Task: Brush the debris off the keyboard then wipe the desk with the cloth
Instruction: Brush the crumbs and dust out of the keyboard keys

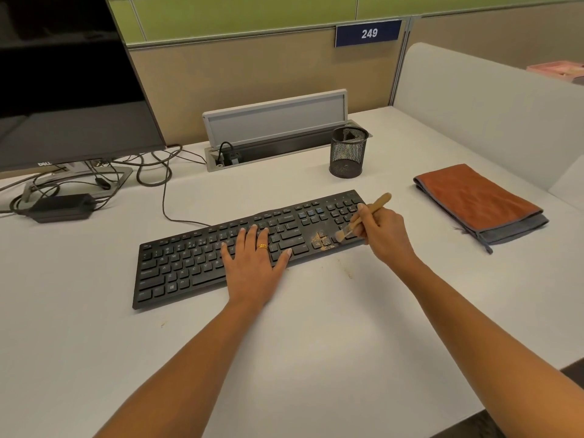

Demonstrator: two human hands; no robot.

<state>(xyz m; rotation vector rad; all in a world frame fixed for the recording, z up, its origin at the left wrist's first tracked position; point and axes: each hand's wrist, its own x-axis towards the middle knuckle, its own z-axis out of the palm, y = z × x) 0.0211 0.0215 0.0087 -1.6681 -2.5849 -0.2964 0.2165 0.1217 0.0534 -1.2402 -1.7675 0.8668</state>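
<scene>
Upper left of frame: dark monitor [63, 80] on a grey stand [79, 181], w/ tangled cables [151, 165] and a black power brick [61, 207] below it. Top centre: open cable tray w/ raised grey lid [275, 116]. Right of that, black mesh pen cup [348, 151]. Top right: blue sign "249" [368, 33] on the partition.

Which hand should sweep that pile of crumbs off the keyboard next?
Right. The right hand already grips the brush, bristles beside the debris near the arrow keys. The left hand lies flat, steadying the keyboard.
</scene>
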